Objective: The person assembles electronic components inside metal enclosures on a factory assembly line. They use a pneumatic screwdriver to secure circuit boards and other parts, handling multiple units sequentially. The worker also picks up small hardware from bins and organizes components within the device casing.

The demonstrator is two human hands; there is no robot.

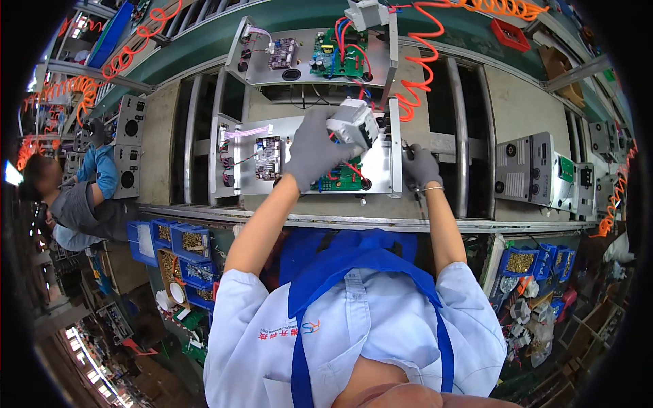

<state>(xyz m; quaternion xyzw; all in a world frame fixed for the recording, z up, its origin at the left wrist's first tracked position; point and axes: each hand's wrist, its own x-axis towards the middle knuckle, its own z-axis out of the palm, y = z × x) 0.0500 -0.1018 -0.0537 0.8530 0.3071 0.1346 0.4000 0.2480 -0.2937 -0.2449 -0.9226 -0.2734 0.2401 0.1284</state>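
Observation:
My left hand (311,151), in a grey glove, grips a white and grey block (355,124) that looks like a circuit breaker. It tilts over the right half of an open metal chassis (245,126). Below that hand a green circuit board (349,178) with red wires is partly covered. A smaller board (267,158) is mounted further left in the chassis. Just outside the chassis's right end, my gloved right hand (422,167) has its fingers curled. A thin dark shape shows by its fingers, too small to make out.
Behind stands a second open chassis (299,71) with a similar block (367,13) at its top right. Coiled orange air hoses (423,64) hang nearby. Finished-looking grey units (530,170) sit on the right. Blue bins (190,241) of small parts flank me. Another person (85,197) works at left.

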